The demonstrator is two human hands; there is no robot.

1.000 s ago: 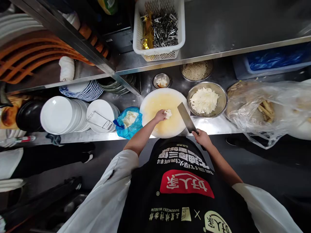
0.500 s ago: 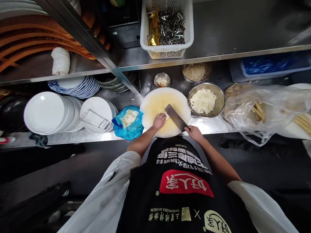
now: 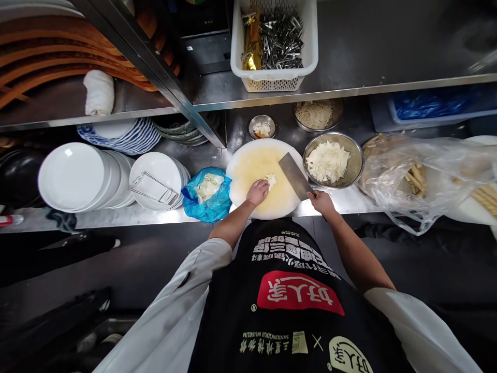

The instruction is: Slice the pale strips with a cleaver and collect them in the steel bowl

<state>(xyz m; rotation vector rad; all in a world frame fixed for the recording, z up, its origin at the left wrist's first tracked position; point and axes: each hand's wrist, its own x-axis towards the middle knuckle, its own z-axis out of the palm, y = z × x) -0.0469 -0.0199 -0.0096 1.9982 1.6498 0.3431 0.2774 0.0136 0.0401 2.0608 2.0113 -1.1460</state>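
A round cutting board with a yellowed surface lies on the steel counter. On it, my left hand rests with its fingers together against a small pile of pale cut pieces. My right hand grips the handle of a cleaver, whose wide blade is over the board's right part, apart from the pieces. Right of the board stands a steel bowl of white slices. To the left, a blue plastic bag holds more pale pieces.
Stacked white plates stand at the left, one stack bearing a wire rack. Behind the board are two small bowls of food. A clear bag lies at right. The shelf above carries a white basket of metal clips.
The cleaver in my right hand has moved right, away from my left hand and the cut pieces, which now show more fully. The whole view has shifted slightly.
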